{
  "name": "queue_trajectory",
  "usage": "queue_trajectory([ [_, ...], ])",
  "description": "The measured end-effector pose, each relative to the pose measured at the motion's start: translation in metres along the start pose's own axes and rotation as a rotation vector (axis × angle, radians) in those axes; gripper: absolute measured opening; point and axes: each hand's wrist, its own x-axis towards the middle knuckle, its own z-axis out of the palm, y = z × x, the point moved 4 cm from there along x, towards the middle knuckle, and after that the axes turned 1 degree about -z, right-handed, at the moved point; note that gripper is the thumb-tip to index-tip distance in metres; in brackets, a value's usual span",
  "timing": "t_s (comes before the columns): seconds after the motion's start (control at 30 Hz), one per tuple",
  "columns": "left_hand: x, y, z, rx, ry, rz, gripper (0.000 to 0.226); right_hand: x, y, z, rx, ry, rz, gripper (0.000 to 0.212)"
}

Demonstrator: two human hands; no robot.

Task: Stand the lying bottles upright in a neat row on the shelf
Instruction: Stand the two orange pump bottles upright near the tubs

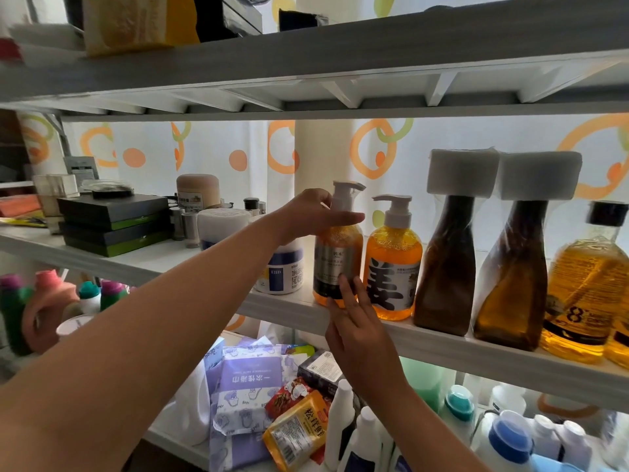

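On the middle shelf [442, 338], the left hand [313, 216] is gripping the upright amber pump bottle [335, 264] by its neck while the right hand [357, 332], fingers straight, is steadying its lower front, so the next move is probably squaring it beside the orange bottle [391, 264], then releasing.

The single view comes from a wide-angle camera on the person's head, facing forward into a shelving unit from close by. Both forearms run in from the lower edge to the left hand [316, 212] and right hand [357, 332], which meet at a pump bottle [337, 253] near the picture's centre. Above the left hand the upper shelf [306, 52] shows its underside; the middle shelf [442, 338] by the right hand and the lower shelf [173, 439] below it are seen from above.
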Motion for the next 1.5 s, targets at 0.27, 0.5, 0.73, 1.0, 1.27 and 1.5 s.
queue_trajectory([
  [0.27, -0.007, 0.0, -0.007, 0.119, -0.034, 0.019, 0.047, 0.012, -0.008, -0.011, 0.024, 0.043, 0.047, 0.024],
  [0.5, -0.012, -0.009, -0.044, 0.378, 0.344, 0.101, 0.03, 0.015, -0.033, 0.002, 0.146, -0.064, -0.031, 0.03],
  [0.73, -0.001, -0.045, -0.03, 0.766, 0.038, -0.196, 0.056, 0.0, -0.031, 0.022, 0.06, -0.179, 0.016, 0.041],
  [1.0, 0.005, -0.044, -0.031, 0.89, 0.05, -0.128, 0.047, 0.0, -0.034, 0.017, -0.003, -0.133, -0.028, 0.048],
  [1.27, 0.007, -0.042, -0.029, 0.792, 0.109, -0.071, 0.048, -0.002, -0.034, 0.019, 0.0, -0.133, -0.041, 0.049],
  [1.5, 0.01, -0.041, -0.024, 0.763, 0.071, -0.068, 0.062, 0.0, -0.035, 0.02, 0.01, -0.127, -0.018, 0.047],
])
